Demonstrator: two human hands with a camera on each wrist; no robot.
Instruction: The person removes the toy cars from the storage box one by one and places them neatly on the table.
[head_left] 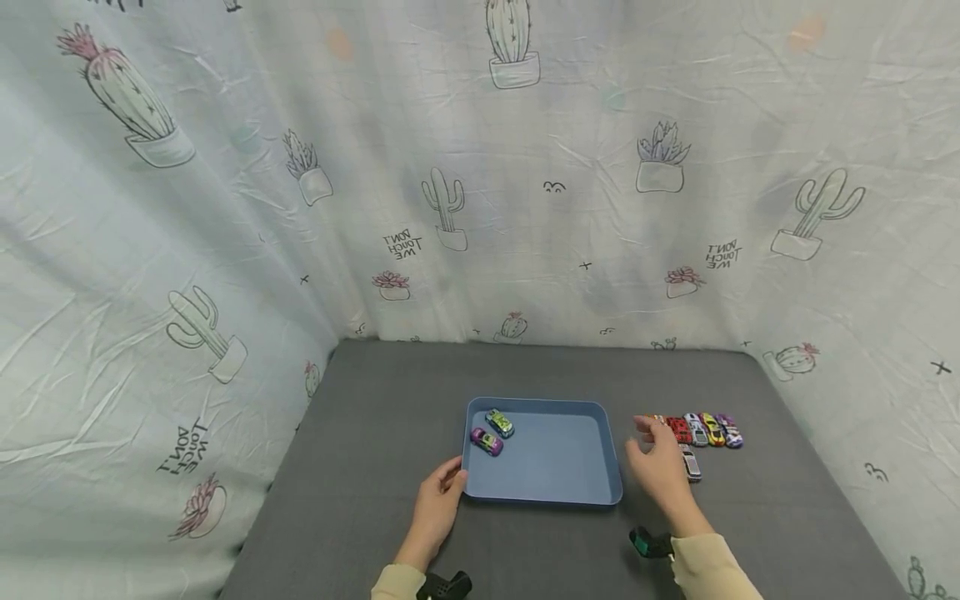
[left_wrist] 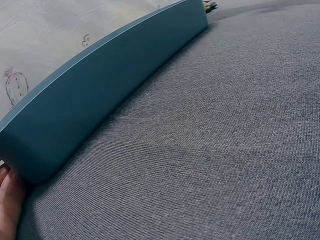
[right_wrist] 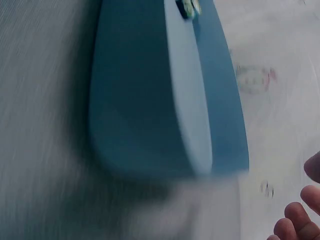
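The left hand (head_left: 435, 510) touches the near left corner of a blue tray (head_left: 542, 499) with its fingers; those fingers (left_wrist: 9, 192) lie against the outside of the tray wall (left_wrist: 100, 85) in the left wrist view. Inside the tray, at its left, are a green car (head_left: 499, 423) and a purple car (head_left: 487, 442). The right hand (head_left: 663, 475) is just right of the tray, its fingers loosely bent and apart, nothing seen in them. It partly covers a group of toy cars, among them a red one (head_left: 679, 430) and a silver one (head_left: 692, 464).
At the right end of the car row stand a yellow car (head_left: 712, 429) and a purple-white car (head_left: 728, 431). A grey cloth (head_left: 375, 425) covers the table. A white curtain with cactus drawings (head_left: 555, 225) hangs behind it and at both sides.
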